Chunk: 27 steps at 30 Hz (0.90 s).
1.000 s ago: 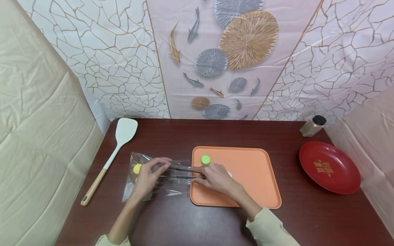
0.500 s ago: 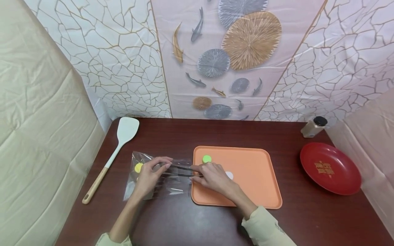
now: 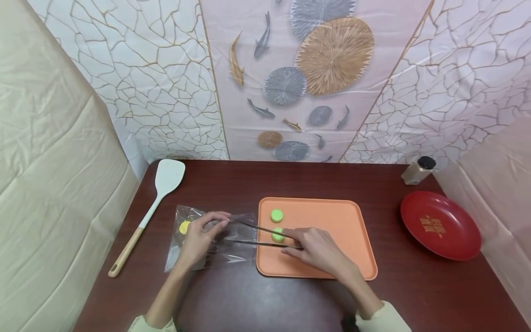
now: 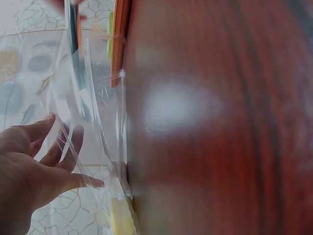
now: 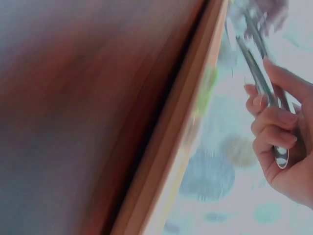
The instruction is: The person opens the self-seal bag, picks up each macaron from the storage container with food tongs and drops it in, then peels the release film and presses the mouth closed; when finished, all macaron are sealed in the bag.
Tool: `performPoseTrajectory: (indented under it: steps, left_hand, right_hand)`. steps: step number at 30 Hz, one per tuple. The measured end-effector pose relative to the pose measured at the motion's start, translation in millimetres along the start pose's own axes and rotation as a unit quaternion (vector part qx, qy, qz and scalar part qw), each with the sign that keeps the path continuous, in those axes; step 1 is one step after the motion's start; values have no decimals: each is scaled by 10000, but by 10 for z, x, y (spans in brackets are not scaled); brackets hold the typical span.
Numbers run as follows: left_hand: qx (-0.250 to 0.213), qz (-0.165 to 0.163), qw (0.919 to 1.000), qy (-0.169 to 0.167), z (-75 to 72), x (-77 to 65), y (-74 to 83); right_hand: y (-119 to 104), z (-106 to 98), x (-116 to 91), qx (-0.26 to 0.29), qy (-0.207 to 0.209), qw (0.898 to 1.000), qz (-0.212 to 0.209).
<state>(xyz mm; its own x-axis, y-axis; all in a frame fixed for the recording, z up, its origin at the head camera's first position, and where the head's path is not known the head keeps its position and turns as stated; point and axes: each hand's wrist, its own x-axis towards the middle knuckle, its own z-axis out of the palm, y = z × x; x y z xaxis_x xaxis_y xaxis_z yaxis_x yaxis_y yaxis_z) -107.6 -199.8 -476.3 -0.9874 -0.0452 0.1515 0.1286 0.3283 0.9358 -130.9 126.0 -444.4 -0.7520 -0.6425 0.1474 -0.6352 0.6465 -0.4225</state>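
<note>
I count my two hands, two round green discs, at least one yellow disc; one each: metal tongs, clear plastic bag, orange tray, white spatula, red oval dish, black-capped jar.

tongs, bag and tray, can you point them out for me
tongs (image 5: 257,73), right wrist view, on one prong
bag (image 3: 237,252), head view, on its clear film
tray (image 3: 332,219), head view, on its bare floor
</note>
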Motion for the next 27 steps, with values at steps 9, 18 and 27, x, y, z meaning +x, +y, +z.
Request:
performPoseTrajectory:
  steps: [9, 18, 27]
  left_hand:
    - [57, -78, 10000, 9, -4, -10, 21]
    - [66, -136, 9999, 2, 7, 5, 31]
    - [89, -176, 9998, -14, 23, -1, 29]
  right_hand:
    - [401, -288, -825, 204, 529, 9958, 725]
    - [728, -458, -1365, -36, 765, 9823, 1710]
    - [814, -462, -1565, -191, 519, 9778, 2022]
